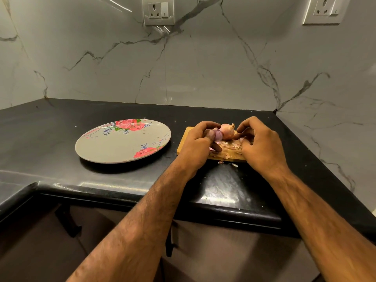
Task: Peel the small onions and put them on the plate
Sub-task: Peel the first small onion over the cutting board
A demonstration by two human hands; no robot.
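Observation:
A grey plate (122,145) with red rose prints lies on the black counter, left of a small wooden board (221,153). My left hand (197,143) grips a purple peeled small onion (218,135) between curled fingers and thumb over the board. Behind it on the board lies an unpeeled pinkish onion (227,132). My right hand (260,143) hovers with curled fingers at the board's right side, pinching something small by the onion; what it holds is hidden. Onion skins (234,147) litter the board.
The black counter (50,129) meets marble walls at the back and right. Its front edge runs just below my wrists. A few skin scraps (227,163) lie on the counter in front of the board. Wall sockets (158,11) sit high above.

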